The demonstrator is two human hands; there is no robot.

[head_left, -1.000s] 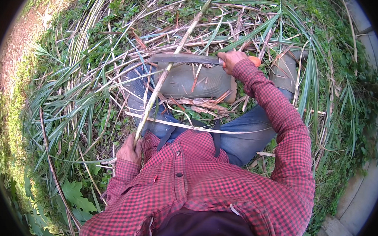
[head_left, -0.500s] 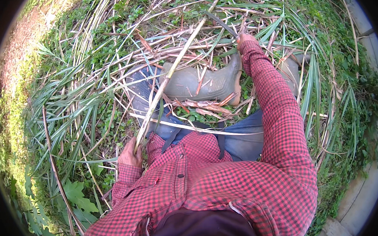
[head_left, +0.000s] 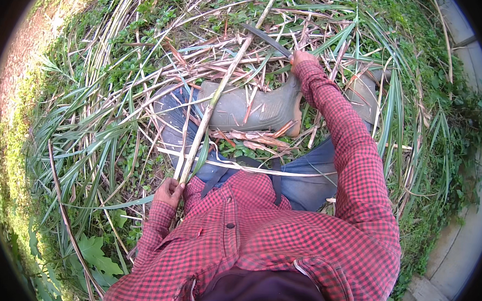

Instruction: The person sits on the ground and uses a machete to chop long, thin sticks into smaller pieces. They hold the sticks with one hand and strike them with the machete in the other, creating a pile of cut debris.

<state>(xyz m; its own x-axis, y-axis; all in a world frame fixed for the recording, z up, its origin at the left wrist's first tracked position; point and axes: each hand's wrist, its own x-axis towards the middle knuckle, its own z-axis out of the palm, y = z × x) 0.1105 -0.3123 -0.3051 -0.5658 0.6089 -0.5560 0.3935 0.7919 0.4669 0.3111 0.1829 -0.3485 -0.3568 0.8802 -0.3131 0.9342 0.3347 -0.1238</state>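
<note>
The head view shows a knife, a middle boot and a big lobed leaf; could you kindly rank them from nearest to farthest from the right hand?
1. Knife: in the right hand, blade toward the left.
2. Middle boot: below the hand in the picture.
3. Big lobed leaf: far off, lower left.

Left hand (head_left: 168, 193) grips a long plant stalk (head_left: 218, 90) low down; right hand (head_left: 302, 59) holds a knife (head_left: 268, 39) across it, beyond a rubber boot (head_left: 238, 107).

One held stalk (head_left: 221, 85), one knife (head_left: 271, 43) across it, one left hand (head_left: 169, 192) at its near end, one right hand (head_left: 302, 59) and two boots (head_left: 251, 108) mostly rightward.
</note>
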